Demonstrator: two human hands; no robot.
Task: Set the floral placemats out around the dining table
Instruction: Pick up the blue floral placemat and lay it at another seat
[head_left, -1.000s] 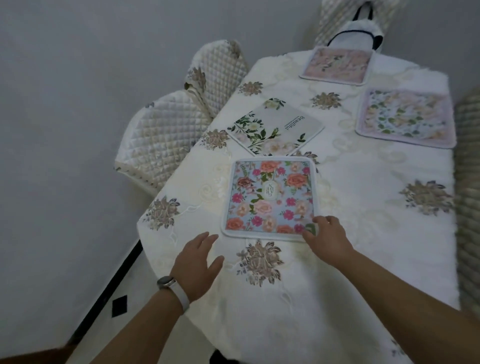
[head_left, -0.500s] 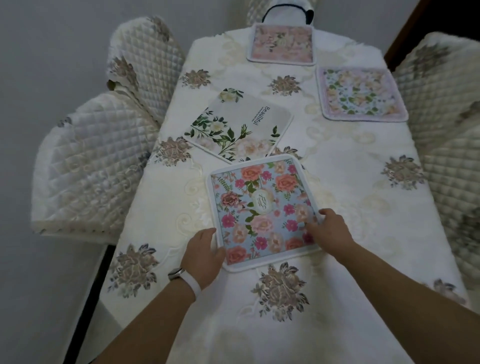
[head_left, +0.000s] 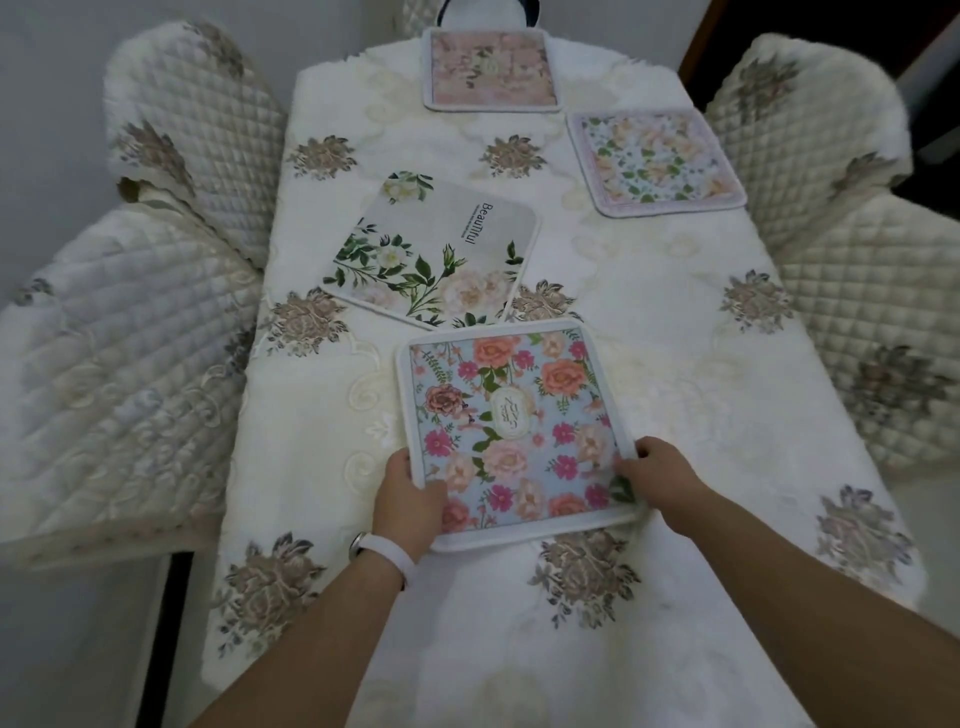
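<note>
Both hands pinch the near corners of the blue square floral placemat (head_left: 511, 431), left hand (head_left: 408, 501) and right hand (head_left: 657, 478). It lies near the cream embroidered tablecloth's (head_left: 649, 322) front edge; bare cloth is open rightward. Four placemats, four quilted chairs.

the word "beautiful" is showing in dark letters on the grey placemat with white flowers (head_left: 431, 249), running sideways along that mat's far right part, toward the pale pink-edged placemat (head_left: 655, 161). a thinner line of print is sitting just beside that word, too small to read. on the blue floral placemat (head_left: 511, 426), lying just nearer than the grey one, an oval cream label at the middle is carrying script that is too blurred to read.
</note>
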